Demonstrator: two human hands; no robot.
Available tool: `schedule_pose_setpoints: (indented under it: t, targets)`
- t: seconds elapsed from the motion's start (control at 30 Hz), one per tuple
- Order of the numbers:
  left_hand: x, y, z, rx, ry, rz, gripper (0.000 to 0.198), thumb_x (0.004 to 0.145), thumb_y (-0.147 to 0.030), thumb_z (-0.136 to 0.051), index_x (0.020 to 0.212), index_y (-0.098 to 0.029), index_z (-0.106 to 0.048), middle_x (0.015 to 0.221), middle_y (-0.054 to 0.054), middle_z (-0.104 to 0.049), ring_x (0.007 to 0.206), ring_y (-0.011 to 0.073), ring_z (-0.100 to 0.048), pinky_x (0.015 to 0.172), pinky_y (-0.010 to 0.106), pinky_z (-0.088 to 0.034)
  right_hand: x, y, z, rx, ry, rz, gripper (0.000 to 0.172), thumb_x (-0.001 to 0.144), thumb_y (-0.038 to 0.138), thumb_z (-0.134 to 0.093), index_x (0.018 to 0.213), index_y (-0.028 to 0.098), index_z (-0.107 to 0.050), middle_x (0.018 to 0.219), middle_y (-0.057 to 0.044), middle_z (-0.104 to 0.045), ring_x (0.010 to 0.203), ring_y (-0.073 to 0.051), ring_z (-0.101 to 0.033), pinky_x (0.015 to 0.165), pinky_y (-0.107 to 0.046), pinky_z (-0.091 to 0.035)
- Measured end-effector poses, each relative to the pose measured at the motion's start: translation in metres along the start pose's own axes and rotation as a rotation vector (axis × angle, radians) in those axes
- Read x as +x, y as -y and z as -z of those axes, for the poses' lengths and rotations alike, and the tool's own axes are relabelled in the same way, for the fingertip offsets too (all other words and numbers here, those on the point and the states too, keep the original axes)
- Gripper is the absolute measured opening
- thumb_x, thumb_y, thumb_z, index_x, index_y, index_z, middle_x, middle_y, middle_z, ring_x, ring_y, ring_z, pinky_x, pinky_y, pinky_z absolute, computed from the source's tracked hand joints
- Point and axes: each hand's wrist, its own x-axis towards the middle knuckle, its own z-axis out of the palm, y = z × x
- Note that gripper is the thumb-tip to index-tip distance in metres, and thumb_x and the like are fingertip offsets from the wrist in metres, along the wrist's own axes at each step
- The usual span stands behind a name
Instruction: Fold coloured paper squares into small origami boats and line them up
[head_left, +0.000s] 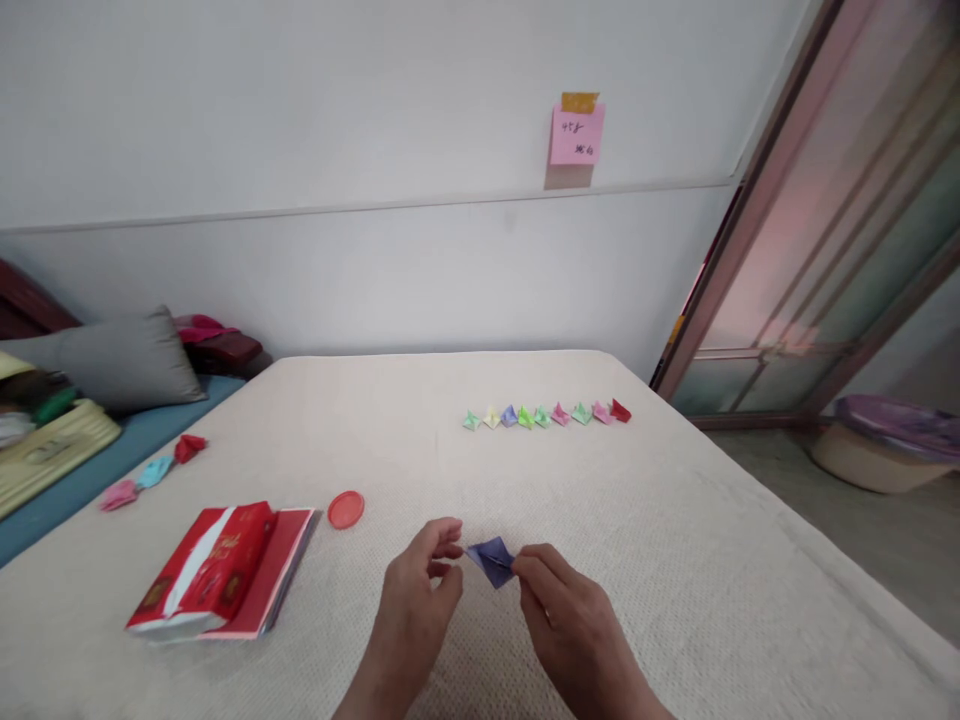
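A dark purple piece of folded origami paper (pixel 493 561) is held just above the cloth in front of me, its creased halves spread around a raised middle. My right hand (pixel 564 612) pinches its right corner between thumb and fingers. On the other side, my left hand (pixel 420 590) has its thumb and fingers apart, the fingertips close to the paper's left tip; whether they touch it is hard to make out. Farther back stands a row of small folded paper figures (pixel 541 416) in green, yellow, purple, pink and red.
Left of my hands lies a red and white packet (pixel 206 570) on a stack of coloured paper (pixel 289 560). Beside it is a round red lid (pixel 346 510). Pink, blue and red folded papers (pixel 155 472) sit near the left edge. A pink note (pixel 577 135) hangs on the wall.
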Motion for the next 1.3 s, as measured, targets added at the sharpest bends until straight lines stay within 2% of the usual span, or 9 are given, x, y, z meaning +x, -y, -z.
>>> schedule_pose_setpoints:
  t: [0.13, 0.27, 0.4, 0.5, 0.67, 1.03, 1.13, 1.3]
  targets:
    - [0.000, 0.002, 0.001, 0.080, -0.040, -0.032, 0.014, 0.082, -0.019, -0.050, 0.090, -0.021, -0.061, 0.085, 0.003, -0.070, 0.079, 0.0192, -0.065, 0.073, 0.031, -0.050, -0.001, 0.000, 0.001, 0.005, 0.018, -0.025, 0.027, 0.082, 0.005, -0.037, 0.081, 0.018, -0.061, 0.075, -0.006, -0.064, 0.060, -0.014, -0.062, 0.054, -0.023, -0.051]
    - [-0.002, 0.000, -0.002, 0.103, -0.063, -0.008, 0.014, 0.084, -0.026, -0.050, 0.090, -0.021, -0.062, 0.071, 0.000, -0.067, 0.065, 0.0176, -0.063, 0.061, 0.027, -0.046, -0.001, 0.000, 0.000, 0.004, 0.030, -0.023, 0.027, 0.083, 0.006, -0.037, 0.081, 0.018, -0.061, 0.076, -0.006, -0.064, 0.061, -0.015, -0.063, 0.056, -0.024, -0.052]
    - [-0.003, -0.004, -0.006, 0.139, -0.064, 0.029, 0.018, 0.086, -0.034, -0.049, 0.093, -0.021, -0.059, 0.057, -0.005, -0.055, 0.052, 0.0152, -0.054, 0.052, 0.024, -0.040, -0.002, 0.001, -0.004, 0.019, 0.023, -0.003, 0.028, 0.084, 0.005, -0.037, 0.085, 0.017, -0.062, 0.077, -0.007, -0.064, 0.063, -0.016, -0.063, 0.057, -0.025, -0.052]
    - [-0.004, -0.006, -0.010, 0.198, -0.052, 0.042, 0.016, 0.084, -0.029, -0.050, 0.095, -0.020, -0.058, 0.057, -0.005, -0.053, 0.051, 0.0152, -0.052, 0.052, 0.025, -0.037, -0.005, 0.004, -0.007, 0.040, 0.060, 0.025, 0.028, 0.086, 0.005, -0.036, 0.088, 0.016, -0.062, 0.079, -0.008, -0.064, 0.063, -0.015, -0.063, 0.057, -0.025, -0.052]
    - [-0.003, -0.005, -0.014, 0.257, -0.085, 0.097, 0.021, 0.079, -0.022, -0.049, 0.097, -0.019, -0.060, 0.061, -0.002, -0.059, 0.056, 0.0176, -0.057, 0.056, 0.026, -0.039, -0.008, 0.008, -0.009, 0.053, 0.089, 0.058, 0.028, 0.086, 0.005, -0.036, 0.088, 0.015, -0.062, 0.082, -0.010, -0.066, 0.064, -0.017, -0.062, 0.057, -0.027, -0.053]
    - [-0.006, -0.006, -0.014, 0.127, -0.029, 0.115, 0.021, 0.083, -0.020, -0.043, 0.093, -0.019, -0.061, 0.057, -0.004, -0.055, 0.048, 0.0152, -0.054, 0.049, 0.025, -0.039, -0.007, 0.011, -0.009, 0.025, 0.085, 0.050, 0.029, 0.086, 0.006, -0.035, 0.086, 0.017, -0.063, 0.079, -0.008, -0.064, 0.062, -0.015, -0.062, 0.056, -0.024, -0.052]
    - [-0.005, -0.005, -0.016, 0.135, -0.003, 0.111, 0.021, 0.085, -0.023, -0.043, 0.095, -0.019, -0.060, 0.056, -0.004, -0.054, 0.048, 0.0156, -0.055, 0.050, 0.025, -0.039, -0.006, 0.008, -0.009, 0.018, 0.085, 0.034, 0.030, 0.086, 0.006, -0.035, 0.084, 0.017, -0.063, 0.076, -0.007, -0.063, 0.060, -0.014, -0.062, 0.055, -0.023, -0.052]
    - [-0.002, -0.003, -0.013, 0.134, 0.019, 0.093, 0.031, 0.089, -0.042, -0.043, 0.100, -0.017, -0.057, 0.057, -0.004, -0.052, 0.048, 0.0169, -0.056, 0.050, 0.027, -0.040, -0.002, 0.000, -0.010, -0.054, 0.036, 0.026, 0.029, 0.086, 0.007, -0.037, 0.084, 0.018, -0.063, 0.077, -0.005, -0.063, 0.058, -0.013, -0.062, 0.053, -0.020, -0.050]
